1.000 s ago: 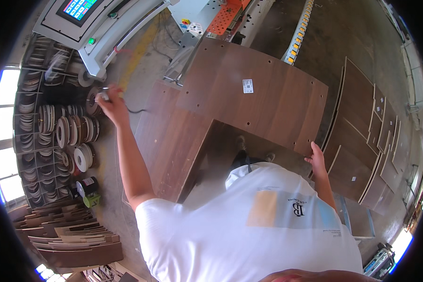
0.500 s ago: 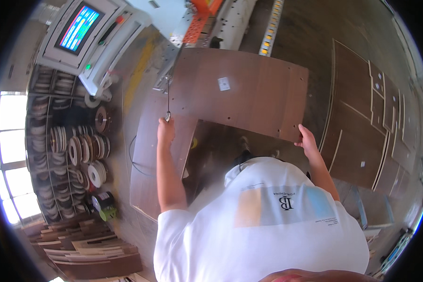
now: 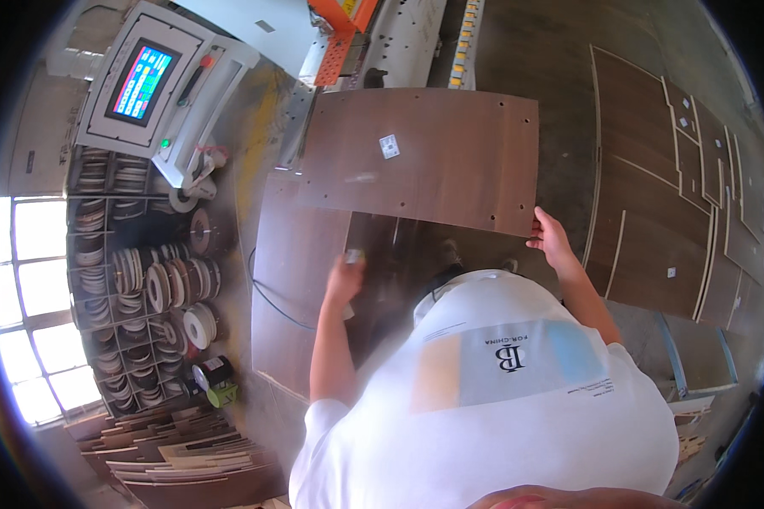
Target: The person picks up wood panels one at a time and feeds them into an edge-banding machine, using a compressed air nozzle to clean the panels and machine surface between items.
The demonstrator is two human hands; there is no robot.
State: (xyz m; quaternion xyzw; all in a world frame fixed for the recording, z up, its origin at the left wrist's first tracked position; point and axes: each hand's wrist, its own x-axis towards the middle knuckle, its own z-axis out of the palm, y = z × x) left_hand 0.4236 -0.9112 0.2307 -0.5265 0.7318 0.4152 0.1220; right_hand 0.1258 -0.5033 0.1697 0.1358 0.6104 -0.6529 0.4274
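Observation:
A brown wood-look panel [image 3: 450, 161] with small drilled holes and a white label lies flat in front of me, its far edge at the machine. My right hand [image 3: 552, 236] grips its near right corner, fingers at the edge. My left hand [image 3: 344, 280], smeared by motion, is closed around a metal air blow gun [image 3: 354, 255]. The gun's thin nozzle is too blurred to make out. Under and left of the panel lies a second brown board [image 3: 293, 280], with a dark hose [image 3: 273, 303] looped across it.
A control console [image 3: 136, 93] with a lit screen stands at far left, above a rack of edge-band rolls [image 3: 165, 284]. An orange bracket [image 3: 335, 55] and a white machine rail are ahead. Stacked brown panels [image 3: 654, 204] lie right; board offcuts [image 3: 187, 462] stand at lower left.
My left hand has drawn back toward me and slightly right with the air blow gun, away from the panel's left edge. The panel and my right hand have shifted slightly left in view.

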